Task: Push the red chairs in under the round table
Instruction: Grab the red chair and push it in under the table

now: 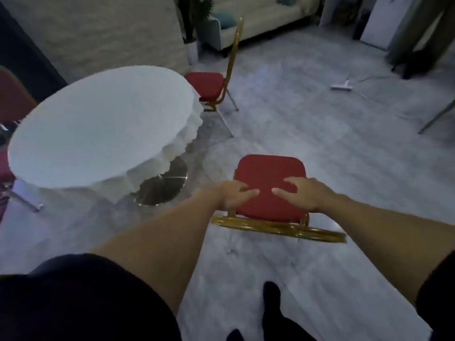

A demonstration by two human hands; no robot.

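Note:
The round table [98, 124], draped in a white cloth, stands at the left on a shiny metal base [162, 185]. A red chair [269, 168] with a gold frame is right in front of me, apart from the table and to its right. My left hand [234, 195] and my right hand [304, 193] both press on its red padding just beyond the gold top rail [278, 228], thumbs pointing inward. A second red chair [206, 84] stands at the table's far right edge. Another red chair [12, 99] shows at the far left, partly cut off.
A pale sofa [258, 20] and a potted plant [194, 20] stand at the back. A white power strip [342, 87] with a cable lies on the grey floor at the right. A slanted metal leg [435, 116] enters from the right edge. My dark foot [270, 296] is below the chair.

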